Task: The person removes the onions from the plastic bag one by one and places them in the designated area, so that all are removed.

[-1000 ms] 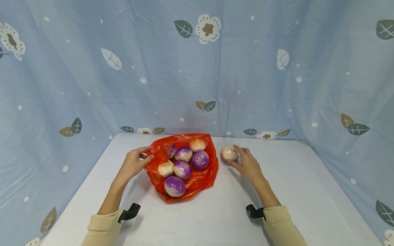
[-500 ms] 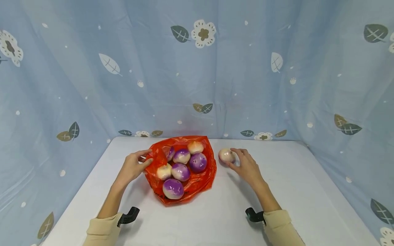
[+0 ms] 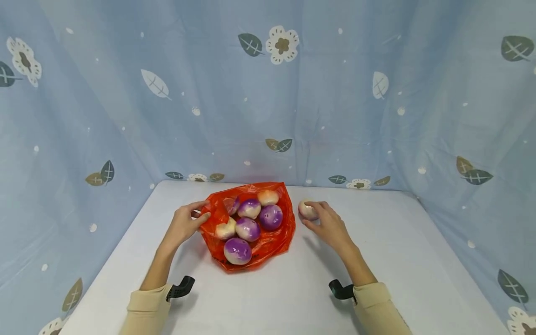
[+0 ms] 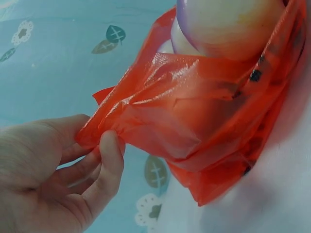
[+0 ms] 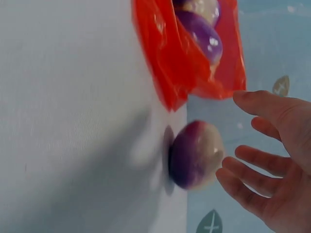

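A red plastic bag lies spread on the white table, its mouth showing several purple-and-white turnips. My left hand pinches the bag's left edge between thumb and fingers, as the left wrist view shows up close; the gathered plastic stretches from the fingertips. To the right of the bag, one loose turnip sits on the table. My right hand hovers at this turnip's near right side. Its fingers are spread around the turnip without gripping; whether a fingertip touches it I cannot tell.
The white table reaches back to a blue patterned curtain, which also closes in both sides. A black camera mount juts from the left wrist, and a matching mount from the right.
My right hand has shifted slightly left, its fingertips now farther over the loose turnip. The left hand keeps its pinch on the bag. The head view has tilted a little.
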{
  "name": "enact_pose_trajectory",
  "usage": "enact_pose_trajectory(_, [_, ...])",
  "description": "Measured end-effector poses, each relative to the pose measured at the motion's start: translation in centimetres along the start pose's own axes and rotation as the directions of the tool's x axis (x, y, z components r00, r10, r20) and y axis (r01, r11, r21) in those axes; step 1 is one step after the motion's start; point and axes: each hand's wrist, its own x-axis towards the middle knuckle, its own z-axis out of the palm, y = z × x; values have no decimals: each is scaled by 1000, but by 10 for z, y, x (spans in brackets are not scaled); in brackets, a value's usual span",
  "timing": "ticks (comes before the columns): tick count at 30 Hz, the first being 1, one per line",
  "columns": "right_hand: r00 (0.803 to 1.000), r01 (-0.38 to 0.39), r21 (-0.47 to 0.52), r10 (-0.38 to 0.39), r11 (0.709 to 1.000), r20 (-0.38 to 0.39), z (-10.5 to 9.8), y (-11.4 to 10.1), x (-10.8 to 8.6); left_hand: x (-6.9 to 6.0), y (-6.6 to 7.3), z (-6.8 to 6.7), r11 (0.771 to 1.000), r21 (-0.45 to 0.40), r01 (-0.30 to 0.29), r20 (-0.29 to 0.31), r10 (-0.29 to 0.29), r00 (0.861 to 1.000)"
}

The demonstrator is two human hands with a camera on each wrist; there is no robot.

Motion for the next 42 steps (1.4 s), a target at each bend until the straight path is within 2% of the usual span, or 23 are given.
enact_pose_trajectory(11, [998, 51, 23, -51, 998, 32, 16, -18, 3, -1, 10, 0, 1000, 3, 19, -11, -19, 1000])
enact_pose_trajectory(16, [996, 90, 47, -91, 995, 18, 17, -22, 11, -1, 10, -4, 1000, 11, 16, -29, -15, 999])
enact_pose_trajectory(21, [995, 89, 60, -91, 994, 39, 20, -26, 13, -2, 10, -4, 1000, -1, 5, -27, -5, 1000])
enact_pose_trajectory(26, [989, 119, 55, -123, 991, 80, 22, -29, 16, 0, 13, 2, 1000, -9, 19, -34, -19, 999])
enact_pose_trajectory(30, [989, 123, 64, -128, 990, 71, 24, -29, 20, 3, 16, 10, 999, -43, 15, -20, -16, 1000])
enact_pose_trajectory(33, [989, 129, 80, -135, 988, 67, 28, -29, 24, 5, 17, 13, 998, -60, 9, -37, -11, 999])
enact_pose_trajectory(38, [985, 148, 64, -152, 987, 76, 41, -36, 27, -2, 16, 9, 1000, -18, 7, -75, -8, 997])
enact_pose_trajectory(42, [985, 163, 61, -167, 985, 53, 52, -47, 26, -14, 14, 4, 1000, -10, 7, -105, -8, 994])
